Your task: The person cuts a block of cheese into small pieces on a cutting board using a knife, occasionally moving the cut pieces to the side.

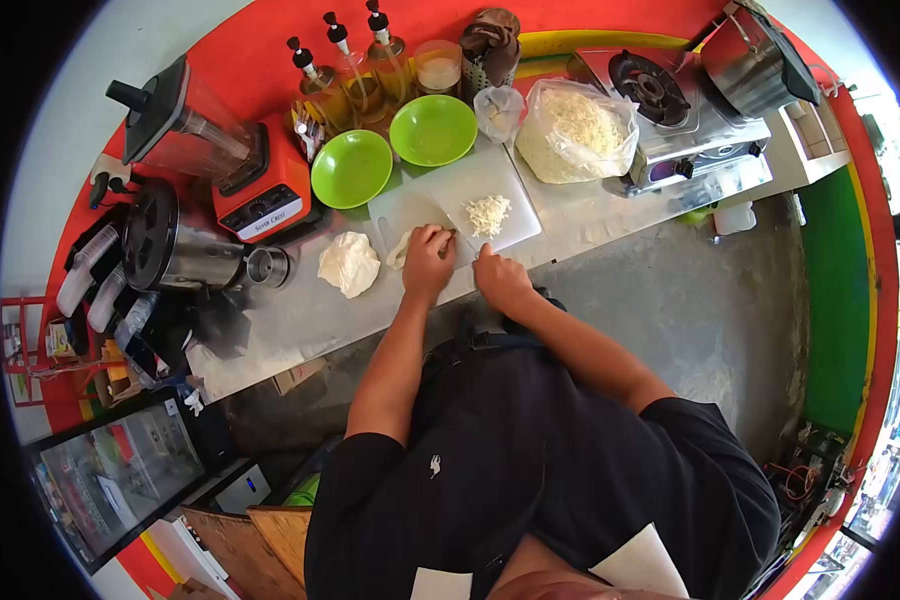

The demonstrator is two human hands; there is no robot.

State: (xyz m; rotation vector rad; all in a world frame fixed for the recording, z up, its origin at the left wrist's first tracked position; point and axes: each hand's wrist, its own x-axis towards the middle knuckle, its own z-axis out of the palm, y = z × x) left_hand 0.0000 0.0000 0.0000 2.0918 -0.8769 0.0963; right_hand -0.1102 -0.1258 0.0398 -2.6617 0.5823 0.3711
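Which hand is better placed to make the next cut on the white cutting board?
Right, probably: the right hand grips the knife, its blade beside the pale vegetable piece that the left hand pins down.

This is looking like a small food-stall kitchen. A gas stove [660, 95] is sitting far right on a steel counter [610, 215], a blender [225, 150] is standing far left, and pump bottles [355, 70] are lining the back.
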